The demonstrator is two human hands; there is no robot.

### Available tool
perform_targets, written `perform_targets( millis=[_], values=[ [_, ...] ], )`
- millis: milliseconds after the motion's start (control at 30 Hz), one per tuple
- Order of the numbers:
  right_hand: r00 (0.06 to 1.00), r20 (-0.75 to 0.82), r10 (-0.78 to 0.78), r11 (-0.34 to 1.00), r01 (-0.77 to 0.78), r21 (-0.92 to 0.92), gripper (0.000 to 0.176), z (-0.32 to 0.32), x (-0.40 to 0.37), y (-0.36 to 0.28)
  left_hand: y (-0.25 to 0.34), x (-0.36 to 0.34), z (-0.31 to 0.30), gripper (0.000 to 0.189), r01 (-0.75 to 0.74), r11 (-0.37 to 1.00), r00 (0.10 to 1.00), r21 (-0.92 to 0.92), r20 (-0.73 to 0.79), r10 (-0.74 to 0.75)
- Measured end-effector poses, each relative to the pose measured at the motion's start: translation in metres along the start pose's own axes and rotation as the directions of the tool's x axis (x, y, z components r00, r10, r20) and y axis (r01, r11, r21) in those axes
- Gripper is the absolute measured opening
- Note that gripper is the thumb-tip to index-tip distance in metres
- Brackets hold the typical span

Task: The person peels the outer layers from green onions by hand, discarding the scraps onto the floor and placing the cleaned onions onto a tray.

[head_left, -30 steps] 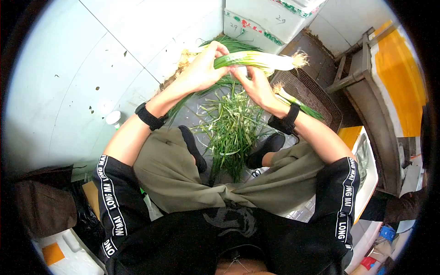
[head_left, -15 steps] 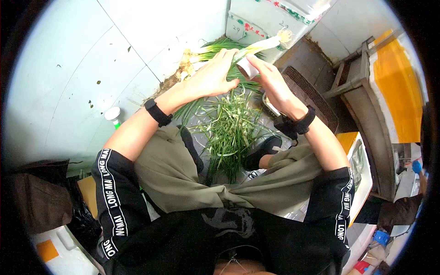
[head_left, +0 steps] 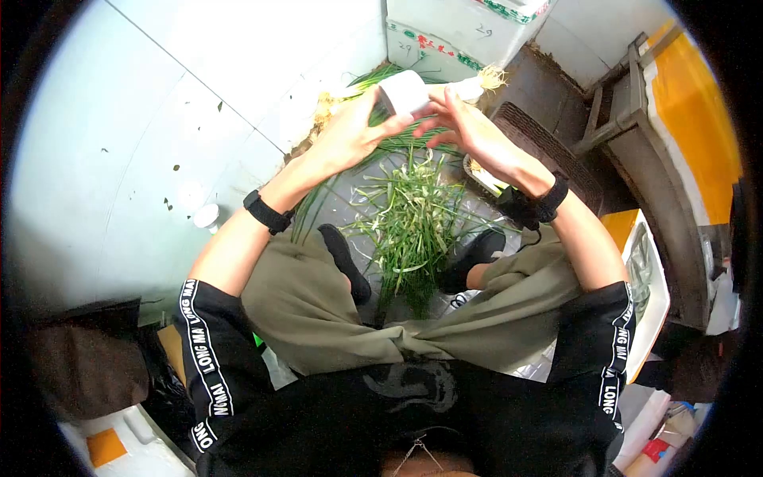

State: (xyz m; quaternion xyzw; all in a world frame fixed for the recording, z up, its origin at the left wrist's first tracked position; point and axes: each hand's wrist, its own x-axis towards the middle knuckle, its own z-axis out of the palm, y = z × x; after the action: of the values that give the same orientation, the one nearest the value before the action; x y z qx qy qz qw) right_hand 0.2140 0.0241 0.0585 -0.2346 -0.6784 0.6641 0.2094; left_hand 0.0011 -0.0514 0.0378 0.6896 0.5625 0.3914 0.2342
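My left hand [head_left: 350,131] is closed round a white roll of tape [head_left: 405,93], its thumb below and its fingers behind. Beyond the roll lies a bunch of scallions [head_left: 467,89], its white ends and pale roots pointing right; whether the left hand also grips it is hidden. My right hand [head_left: 481,143] is just right of the roll, fingers apart and slightly curled, in front of the scallions. On the floor between my shoes is a pile of loose green scallion leaves [head_left: 413,219]. More scallions [head_left: 350,91] lie against the wall, behind my left hand.
White foam boxes [head_left: 441,36] are stacked at the back. A brown woven basket [head_left: 540,139] and a small container [head_left: 481,175] sit right of the pile. Farther right stands a rack [head_left: 612,131] with a yellow-orange covering. A white fitting [head_left: 207,216] juts near the left wall.
The white roll has gone from my right hand to my left, moving left and up. My right fingers have spread. The scallion bunch has turned flatter, its roots slightly lower.
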Motion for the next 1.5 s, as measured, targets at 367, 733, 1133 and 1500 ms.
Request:
perform_targets(
  millis=[367,733,1133,1500],
  values=[
    [0.865,0.274,-0.421,0.564,0.486,-0.668,0.015,-0.023,-0.009,0.034,0.002,0.002,-0.013,0.073,0.200,0.932,0.980,-0.303,0.053,-0.193],
    [0.827,0.126,-0.547,0.680,0.527,-0.510,0.049,-0.016,0.007,0.011,0.022,-0.002,-0.006,0.085,0.541,0.465,0.825,-0.700,0.548,-0.136],
    [0.762,0.173,-0.625,0.471,0.544,-0.695,0.028,-0.013,0.011,0.024,0.010,-0.001,-0.010,0.051,0.024,0.999,0.924,-0.023,0.381,-0.013],
    [0.839,0.089,-0.537,0.684,0.494,-0.537,0.028,0.003,0.002,0.035,0.000,-0.002,-0.002,0.039,-0.174,0.981,0.964,0.090,0.217,0.151]
  ],
)
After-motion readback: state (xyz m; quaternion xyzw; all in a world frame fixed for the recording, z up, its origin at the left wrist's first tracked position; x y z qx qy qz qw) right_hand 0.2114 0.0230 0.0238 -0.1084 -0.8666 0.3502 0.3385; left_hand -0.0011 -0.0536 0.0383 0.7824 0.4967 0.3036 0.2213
